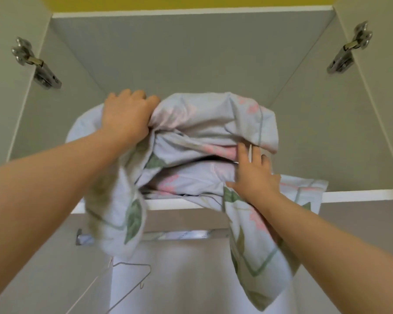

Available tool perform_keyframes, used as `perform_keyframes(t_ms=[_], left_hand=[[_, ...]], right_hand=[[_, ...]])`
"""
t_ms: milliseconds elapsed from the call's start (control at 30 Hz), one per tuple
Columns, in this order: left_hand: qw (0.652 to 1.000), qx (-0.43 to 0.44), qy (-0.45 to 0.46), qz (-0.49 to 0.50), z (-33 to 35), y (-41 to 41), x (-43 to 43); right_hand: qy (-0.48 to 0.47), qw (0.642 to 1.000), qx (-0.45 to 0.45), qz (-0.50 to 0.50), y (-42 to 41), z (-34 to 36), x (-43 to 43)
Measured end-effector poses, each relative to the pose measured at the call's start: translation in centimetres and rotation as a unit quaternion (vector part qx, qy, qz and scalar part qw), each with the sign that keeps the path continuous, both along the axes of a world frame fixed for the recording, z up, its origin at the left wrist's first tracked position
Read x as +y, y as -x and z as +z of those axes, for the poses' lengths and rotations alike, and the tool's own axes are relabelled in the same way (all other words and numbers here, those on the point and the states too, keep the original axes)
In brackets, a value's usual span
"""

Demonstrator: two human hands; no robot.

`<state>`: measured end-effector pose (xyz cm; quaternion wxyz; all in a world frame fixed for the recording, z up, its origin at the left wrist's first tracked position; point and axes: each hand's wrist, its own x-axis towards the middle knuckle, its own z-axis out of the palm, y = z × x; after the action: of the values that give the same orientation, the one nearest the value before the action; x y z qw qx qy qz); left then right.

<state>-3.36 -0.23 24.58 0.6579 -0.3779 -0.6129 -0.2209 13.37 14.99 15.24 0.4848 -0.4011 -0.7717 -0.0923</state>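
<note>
While floral bedding (pixel 213 118) sits on the wardrobe shelf (pixel 361 195) (corners overhang), left hand (pixel 127 116) grips it | right hand (pixel 254 175) presses it, fingers straight

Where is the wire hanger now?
In the head view, the wire hanger is low, left of centre, below the rail and under the left drape of the floral sheet.

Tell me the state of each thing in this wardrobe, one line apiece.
floral sheet: bunched on the shelf, two ends hanging over the front edge.
left hand: grips the sheet's upper left folds.
right hand: fingers straight, pressing the sheet's front.
top shelf: bears the sheet.
wardrobe doors: both open.
wire hanger: bare.
</note>
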Motion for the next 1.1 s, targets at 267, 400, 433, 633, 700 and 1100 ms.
perform_keyframes(t_ms=[267, 400, 433, 633, 700, 1100], left_hand=[[0.998, 0.026, 0.007, -0.061, -8.0, 1.7, 1.0], [0.987, 0.014, 0.032, -0.159, -13.1, 1.6, -0.2], [0.984, -0.002, 0.062, -0.167, -13.9, 1.3, -0.8], [0.855, -0.322, 0.13, -0.385, -6.2, 0.5, -4.5], [0.92, -0.312, 0.042, -0.233, -2.9, 1.4, -2.1], [0.88, -0.459, 0.067, -0.099, -2.0, 4.0, 7.3]], right_hand=[[-0.323, 0.936, 0.081, 0.115, 0.6, 2.2, -5.0], [-0.191, 0.976, -0.049, 0.088, 1.8, 2.9, -5.1], [-0.199, 0.975, -0.06, 0.074, 2.3, 2.4, -4.9], [-0.253, 0.964, -0.017, 0.082, 4.5, 0.5, -4.1], [-0.309, 0.947, 0.013, 0.086, 4.7, -0.6, -4.1], [-0.441, 0.888, 0.069, 0.111, 4.3, -2.3, -3.1]])
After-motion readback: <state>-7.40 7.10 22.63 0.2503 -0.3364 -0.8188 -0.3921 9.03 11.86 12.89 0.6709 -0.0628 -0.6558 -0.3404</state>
